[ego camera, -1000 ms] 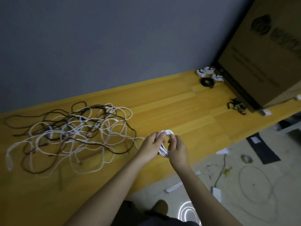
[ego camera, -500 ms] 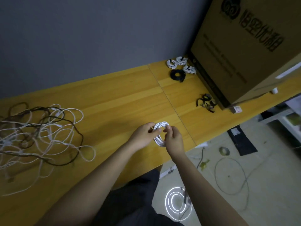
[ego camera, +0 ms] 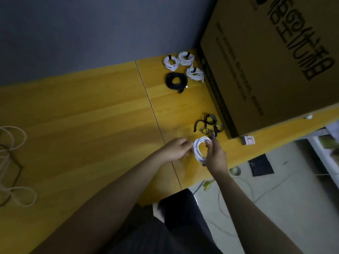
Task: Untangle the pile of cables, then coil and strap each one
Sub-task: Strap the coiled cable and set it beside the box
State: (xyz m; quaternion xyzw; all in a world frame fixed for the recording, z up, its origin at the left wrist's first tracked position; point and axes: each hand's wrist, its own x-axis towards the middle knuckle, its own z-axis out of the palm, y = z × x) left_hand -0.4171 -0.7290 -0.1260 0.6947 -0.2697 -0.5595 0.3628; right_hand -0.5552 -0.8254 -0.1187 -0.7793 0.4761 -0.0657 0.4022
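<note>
My right hand point(ego camera: 215, 157) grips a small white cable coil point(ego camera: 198, 150) just above the wooden table point(ego camera: 95, 116), near its front edge. The fingertips of my left hand point(ego camera: 175, 149) lie curled at the coil's left side; whether they pinch it is unclear. A heap of black straps point(ego camera: 209, 123) lies just beyond the coil. Three strapped white coils point(ego camera: 186, 58) and one black coil point(ego camera: 176, 81) sit at the back by the wall. The edge of the tangled cable pile point(ego camera: 12, 162) shows at far left.
A large cardboard box point(ego camera: 266, 61) stands on the table's right end, close behind the straps. A small white adapter point(ego camera: 248, 140) lies at its corner. Below the table edge, the floor holds loose wires, a tape roll point(ego camera: 235, 170) and a dark mat point(ego camera: 260, 165).
Both hands carried the white coil to the right, toward the straps, and the view swung right, leaving the tangled pile at the far left edge. My left hand's grip on the coil has loosened.
</note>
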